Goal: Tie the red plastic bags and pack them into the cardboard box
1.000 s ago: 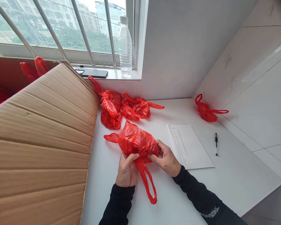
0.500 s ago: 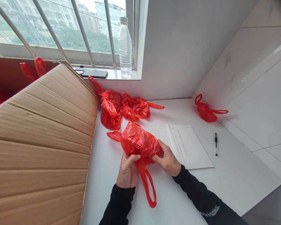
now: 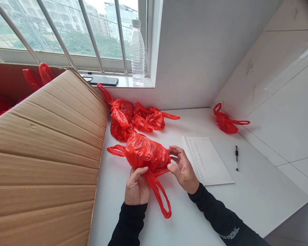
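Note:
A filled red plastic bag (image 3: 147,150) is held above the white table (image 3: 200,218), one handle loop pointing left and the other hanging toward me. My left hand (image 3: 138,186) grips its near side, thumb on top and the other fingers hidden beneath. At the bag's right end, my right hand (image 3: 182,169) has its fingers and thumb spread; whether the fingertips touch the plastic I cannot tell. The bag's contents do not show through. Just behind it lie more red plastic bags (image 3: 151,118), tied and bunched against the wall.
A tall cardboard box (image 3: 48,153) with red bags inside stands at left. An open notebook (image 3: 210,160) and a pen (image 3: 236,158) lie at right. Another red bag (image 3: 226,123) rests by the tiled wall. A water bottle (image 3: 137,54) and a phone (image 3: 104,80) occupy the windowsill.
The held bag has shifted slightly left with my left hand. My right hand has loosened its pinch on the bag and its fingers have spread apart.

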### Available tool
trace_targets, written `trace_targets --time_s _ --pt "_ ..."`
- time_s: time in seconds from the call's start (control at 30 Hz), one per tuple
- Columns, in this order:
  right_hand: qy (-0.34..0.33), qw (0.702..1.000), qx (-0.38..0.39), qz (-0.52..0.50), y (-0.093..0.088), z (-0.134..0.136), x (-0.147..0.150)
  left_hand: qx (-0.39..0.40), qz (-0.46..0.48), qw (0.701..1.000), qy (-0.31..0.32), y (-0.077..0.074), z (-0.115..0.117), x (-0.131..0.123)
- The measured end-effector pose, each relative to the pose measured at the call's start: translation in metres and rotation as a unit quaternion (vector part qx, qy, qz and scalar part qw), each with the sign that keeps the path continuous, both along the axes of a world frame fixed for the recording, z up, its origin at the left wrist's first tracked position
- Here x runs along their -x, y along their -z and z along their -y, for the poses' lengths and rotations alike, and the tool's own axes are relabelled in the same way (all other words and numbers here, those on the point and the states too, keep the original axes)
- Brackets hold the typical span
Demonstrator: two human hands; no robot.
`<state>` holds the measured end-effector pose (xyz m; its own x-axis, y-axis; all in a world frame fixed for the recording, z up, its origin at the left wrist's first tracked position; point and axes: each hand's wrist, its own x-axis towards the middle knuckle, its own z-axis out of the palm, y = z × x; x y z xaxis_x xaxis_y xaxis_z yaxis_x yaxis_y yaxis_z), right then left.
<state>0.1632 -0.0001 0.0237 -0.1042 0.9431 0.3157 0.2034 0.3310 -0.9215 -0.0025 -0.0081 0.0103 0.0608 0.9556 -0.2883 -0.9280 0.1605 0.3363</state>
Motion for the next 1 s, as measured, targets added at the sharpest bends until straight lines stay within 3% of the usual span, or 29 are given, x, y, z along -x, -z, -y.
trace_targets --time_s 0.07,0.17,0.27,0.43,0.53,0.6,0.77,0.9,1.0 --pt "0.001 0.997 -0.048 0.065 -0.003 0.002 0.0 -0.038 0.024 0.999 0.013 -0.003 -0.001 0.0" --pt "-0.098 0.976 -0.101 0.168 -0.005 0.003 0.002 -0.106 0.068 0.992 0.024 -0.008 -0.003 -0.001" --pt "-0.129 0.968 -0.112 0.184 -0.002 0.003 0.007 -0.142 0.071 0.986 0.043 -0.011 -0.004 -0.003" --pt "-0.004 0.999 0.018 0.046 0.005 -0.002 0.002 -0.151 0.015 0.983 0.105 -0.007 -0.002 -0.008" --pt "0.035 0.993 0.09 -0.071 0.005 -0.008 -0.005 -0.145 -0.046 0.982 0.11 -0.003 -0.001 -0.009" --pt "0.051 0.972 0.14 -0.18 0.004 -0.01 -0.007 -0.144 -0.09 0.98 0.103 -0.001 -0.002 -0.009" --pt "0.04 0.913 0.174 -0.367 -0.002 -0.01 -0.008 -0.099 -0.152 0.977 0.112 0.002 -0.003 -0.006" --pt "-0.006 0.898 0.16 -0.41 -0.004 -0.003 -0.009 -0.069 -0.161 0.965 0.197 0.002 -0.003 -0.006" --pt "-0.041 0.897 0.172 -0.406 -0.003 0.0 -0.009 -0.054 -0.096 0.97 0.217 -0.002 -0.001 -0.008"
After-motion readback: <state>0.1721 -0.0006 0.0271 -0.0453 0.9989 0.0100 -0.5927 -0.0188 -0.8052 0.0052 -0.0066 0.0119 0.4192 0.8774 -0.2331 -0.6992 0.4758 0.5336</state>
